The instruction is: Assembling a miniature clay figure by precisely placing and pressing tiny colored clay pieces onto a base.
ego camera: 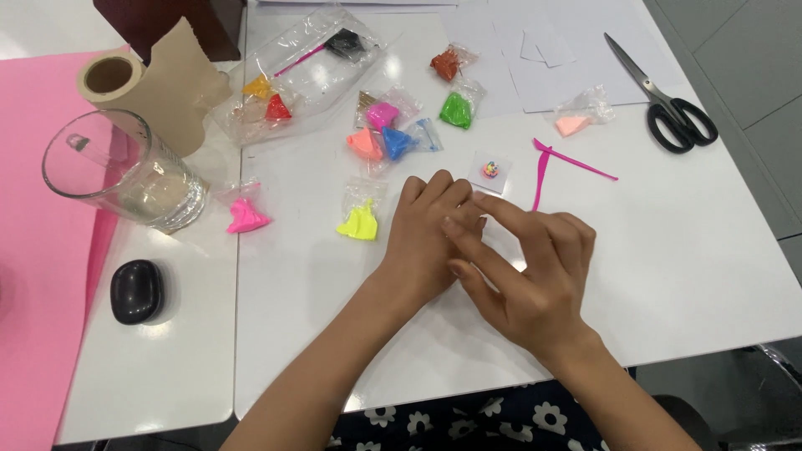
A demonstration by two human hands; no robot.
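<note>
On the white tabletop (685, 250) the left hand (426, 238) lies flat, fingers loose (holding nothing); the right hand (535, 271) overlaps it, fingers open, yellow clay packet (359, 221) at nine o'clock

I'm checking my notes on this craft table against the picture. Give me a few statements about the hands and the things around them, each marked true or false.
1. The left hand lies palm down on the white table, and the right hand touches its fingers. True.
2. The black scissors are in the right hand. False: they lie on the table at the far right, untouched.
3. A yellow clay packet lies just left of the left hand. True.
4. The glass mug lies tipped on its side. False: it stands upright at the left, beside the paper roll.
5. A pink plastic tool lies beyond the hands. True.
</note>
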